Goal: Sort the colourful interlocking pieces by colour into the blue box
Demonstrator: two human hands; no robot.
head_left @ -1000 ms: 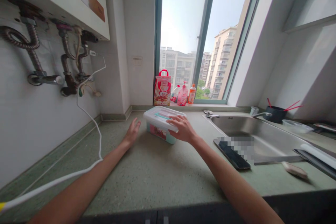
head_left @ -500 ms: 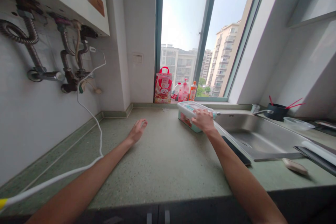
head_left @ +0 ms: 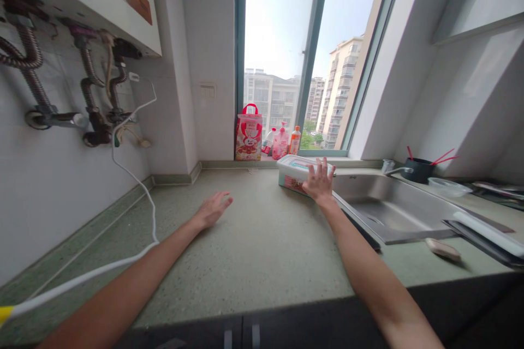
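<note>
A lidded rectangular box, white and pale green with a reddish print on its side, stands at the back of the counter, left of the sink. My right hand is at the box's near right side with its fingers raised and spread. It hides part of the box, and I cannot tell whether the palm touches it. Over the counter to the left, my left hand holds nothing, its fingers loosely stretched out and apart.
A steel sink with a faucet lies on the right, beside a black pot, a clear bowl and a soap-like bar. Pink bottles and a red bag line the windowsill. A white cable crosses the left counter.
My right hand has opened from its grip over the box's lid, fingers now lifted and spread. The box is turned slightly. My left hand has opened out a little. The view has shifted right.
</note>
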